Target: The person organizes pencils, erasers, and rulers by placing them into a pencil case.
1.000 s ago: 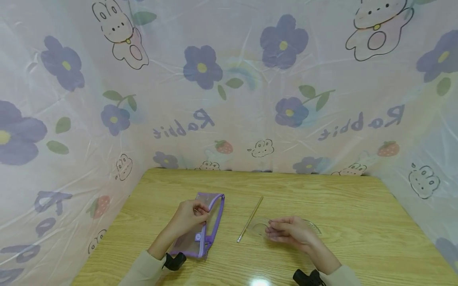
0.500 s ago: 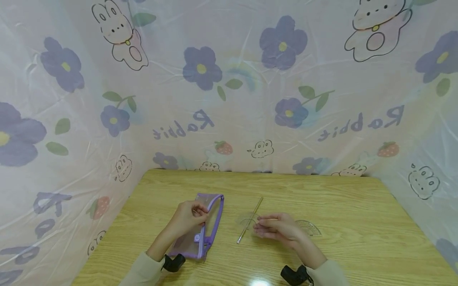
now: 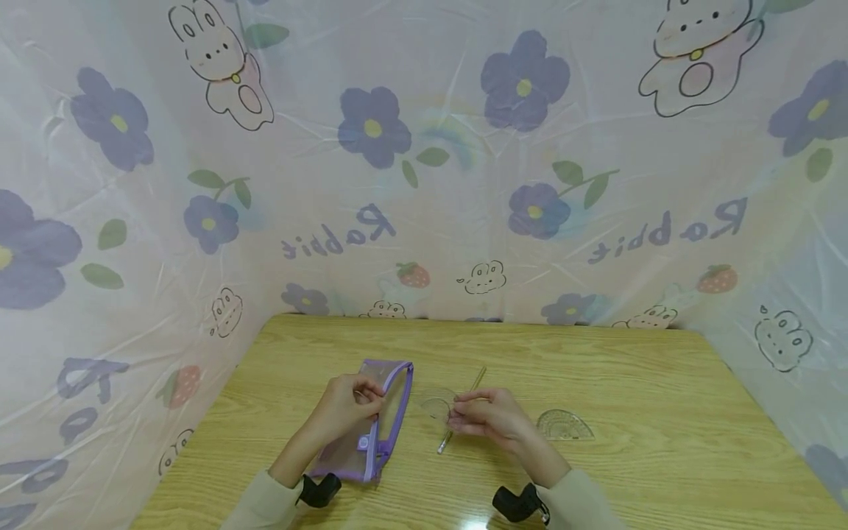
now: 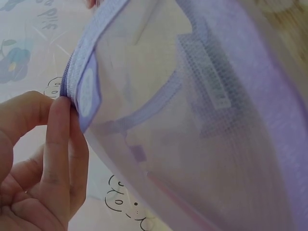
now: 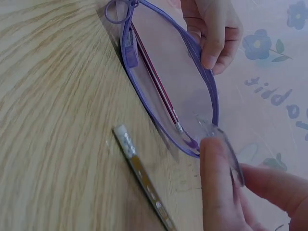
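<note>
My left hand (image 3: 347, 405) pinches the zipped edge of a see-through mesh pencil case (image 3: 341, 453) with purple trim, whose mouth gapes open. In the right wrist view, a dark red pencil (image 5: 156, 79) and a small purple object (image 5: 130, 54) lie inside the case. Between thumb and fingers, my right hand (image 3: 497, 421) holds a clear protractor (image 3: 433, 405) by its edge, raised toward the case mouth. Below it a gold pencil (image 5: 144, 178) with a white eraser end lies on the table, partly covered by the right hand in the head view.
A second clear protractor (image 3: 564, 425) lies flat on the wooden table (image 3: 649, 383), right of my right hand. A printed rabbit-and-flower sheet (image 3: 457, 169) surrounds the table at the back and sides.
My right hand has moved left with the protractor, over the gold pencil and closer to the case. The second protractor has come into full view. My left hand stays on the case edge.
</note>
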### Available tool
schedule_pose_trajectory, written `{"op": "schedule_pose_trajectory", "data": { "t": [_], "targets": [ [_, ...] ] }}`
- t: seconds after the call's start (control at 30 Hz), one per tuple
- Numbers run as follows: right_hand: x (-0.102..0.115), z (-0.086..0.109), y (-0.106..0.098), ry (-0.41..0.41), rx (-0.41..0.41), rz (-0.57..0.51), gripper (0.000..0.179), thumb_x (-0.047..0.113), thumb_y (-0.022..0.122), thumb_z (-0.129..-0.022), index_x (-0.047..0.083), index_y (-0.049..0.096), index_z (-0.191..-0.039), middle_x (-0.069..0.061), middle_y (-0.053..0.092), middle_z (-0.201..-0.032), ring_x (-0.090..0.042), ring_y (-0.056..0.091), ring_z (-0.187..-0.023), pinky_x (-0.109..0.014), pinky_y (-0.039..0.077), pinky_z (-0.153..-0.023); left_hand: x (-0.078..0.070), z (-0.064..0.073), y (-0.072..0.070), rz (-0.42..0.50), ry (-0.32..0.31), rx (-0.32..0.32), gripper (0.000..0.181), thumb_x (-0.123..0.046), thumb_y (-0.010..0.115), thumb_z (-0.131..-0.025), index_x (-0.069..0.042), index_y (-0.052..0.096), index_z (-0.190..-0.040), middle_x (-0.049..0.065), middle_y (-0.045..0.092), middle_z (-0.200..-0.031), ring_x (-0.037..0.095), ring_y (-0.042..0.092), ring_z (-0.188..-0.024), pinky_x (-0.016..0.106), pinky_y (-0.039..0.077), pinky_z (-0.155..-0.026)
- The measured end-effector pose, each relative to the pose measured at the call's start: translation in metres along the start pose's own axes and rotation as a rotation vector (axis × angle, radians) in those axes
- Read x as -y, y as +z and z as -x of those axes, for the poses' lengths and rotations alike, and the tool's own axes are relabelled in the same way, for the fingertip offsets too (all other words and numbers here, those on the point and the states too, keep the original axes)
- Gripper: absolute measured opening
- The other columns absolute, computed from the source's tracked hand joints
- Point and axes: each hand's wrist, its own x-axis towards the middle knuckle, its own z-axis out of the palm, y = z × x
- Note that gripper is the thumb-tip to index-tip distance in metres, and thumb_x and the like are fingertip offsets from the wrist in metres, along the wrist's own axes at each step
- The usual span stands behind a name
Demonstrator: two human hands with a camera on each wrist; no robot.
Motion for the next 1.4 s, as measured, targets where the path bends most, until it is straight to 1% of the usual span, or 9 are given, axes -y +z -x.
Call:
{"op": "schedule_pose_trajectory", "data": {
  "t": [0.27, 0.4, 0.57, 0.73, 0.87, 1.0, 1.2, 1.3, 1.4],
  "targets": [
    [-0.002, -0.015, 0.015, -0.008, -0.013, -0.002, 0.039, -0.011, 0.055, -0.095, -0.031, 0.041, -0.126, -0.022, 0.072, -0.091, -0.026, 0.073, -0.082, -0.039, 0.058, -0.079, -0.001, 0.001, -0.002, -0.012, 0.000, -0.005, 0.005, 0.001, 0.072, -0.088, 0.002, 0.070, -0.092, 0.006, 0.067, -0.078, 0.023, 0.067, -0.064, 0.045, 0.058, -0.061],
    [-0.003, -0.020, 0.021, -0.012, -0.033, 0.008, 0.038, -0.011, 0.056, -0.095, -0.030, 0.042, -0.125, -0.024, 0.071, -0.091, -0.027, 0.073, -0.082, -0.037, 0.059, -0.077, -0.001, 0.001, -0.002, -0.002, 0.004, -0.005, 0.006, 0.001, 0.073, -0.087, 0.003, 0.070, -0.093, 0.006, 0.067, -0.078, 0.023, 0.068, -0.065, 0.045, 0.058, -0.062],
    [-0.006, -0.027, 0.027, -0.014, -0.061, -0.010, 0.036, -0.012, 0.056, -0.094, -0.029, 0.043, -0.123, -0.024, 0.071, -0.090, -0.028, 0.073, -0.082, -0.037, 0.059, -0.077, -0.001, 0.002, -0.002, 0.003, 0.009, -0.010, 0.007, 0.001, 0.073, -0.088, 0.004, 0.070, -0.093, 0.006, 0.067, -0.079, 0.022, 0.067, -0.065, 0.045, 0.058, -0.061],
    [-0.009, -0.032, 0.032, -0.015, -0.073, -0.037, 0.032, -0.013, 0.057, -0.093, -0.028, 0.046, -0.119, -0.026, 0.071, -0.090, -0.029, 0.073, -0.081, -0.043, 0.058, -0.078, 0.002, 0.001, -0.001, -0.016, 0.008, -0.003, 0.007, 0.002, 0.071, -0.088, 0.005, 0.069, -0.095, 0.005, 0.067, -0.079, 0.020, 0.068, -0.065, 0.043, 0.059, -0.061],
    [-0.012, -0.035, 0.037, -0.001, -0.079, -0.059, 0.031, -0.012, 0.057, -0.094, -0.026, 0.047, -0.119, -0.028, 0.070, -0.093, -0.032, 0.073, -0.084, -0.047, 0.057, -0.080, 0.003, 0.001, -0.002, -0.033, 0.010, 0.003, 0.008, 0.002, 0.070, -0.089, 0.006, 0.069, -0.095, 0.004, 0.067, -0.079, 0.018, 0.067, -0.064, 0.041, 0.059, -0.061],
    [-0.014, -0.038, 0.041, 0.010, -0.091, -0.067, 0.033, -0.011, 0.057, -0.094, -0.025, 0.045, -0.122, -0.028, 0.070, -0.096, -0.032, 0.073, -0.086, -0.046, 0.057, -0.081, 0.003, 0.000, -0.002, -0.030, 0.015, 0.005, 0.007, 0.002, 0.070, -0.089, 0.005, 0.069, -0.095, 0.003, 0.067, -0.079, 0.017, 0.067, -0.064, 0.038, 0.059, -0.060],
    [-0.019, -0.044, 0.045, 0.008, -0.111, -0.072, 0.035, -0.011, 0.058, -0.094, -0.024, 0.045, -0.123, -0.027, 0.070, -0.097, -0.031, 0.072, -0.086, -0.043, 0.059, -0.079, 0.002, 0.001, -0.003, -0.051, 0.017, -0.003, 0.006, -0.001, 0.070, -0.090, 0.001, 0.071, -0.095, 0.002, 0.067, -0.080, 0.018, 0.067, -0.067, 0.028, 0.057, -0.059],
    [-0.021, -0.045, 0.048, 0.001, -0.114, -0.082, 0.033, -0.012, 0.059, -0.093, -0.024, 0.047, -0.121, -0.030, 0.069, -0.099, -0.032, 0.072, -0.088, -0.043, 0.058, -0.079, 0.002, 0.001, -0.003, -0.043, 0.008, 0.000, 0.007, -0.001, 0.070, -0.090, 0.003, 0.071, -0.096, 0.003, 0.068, -0.081, 0.018, 0.067, -0.067, 0.027, 0.057, -0.059],
    [-0.022, -0.046, 0.052, -0.007, -0.118, -0.094, 0.029, -0.014, 0.059, -0.092, -0.023, 0.047, -0.118, -0.030, 0.068, -0.099, -0.031, 0.071, -0.088, -0.042, 0.058, -0.080, 0.001, 0.001, -0.003, -0.039, 0.005, 0.009, 0.008, -0.001, 0.069, -0.090, 0.004, 0.070, -0.097, 0.004, 0.068, -0.081, 0.018, 0.067, -0.067, 0.031, 0.058, -0.060]
  ]
}}
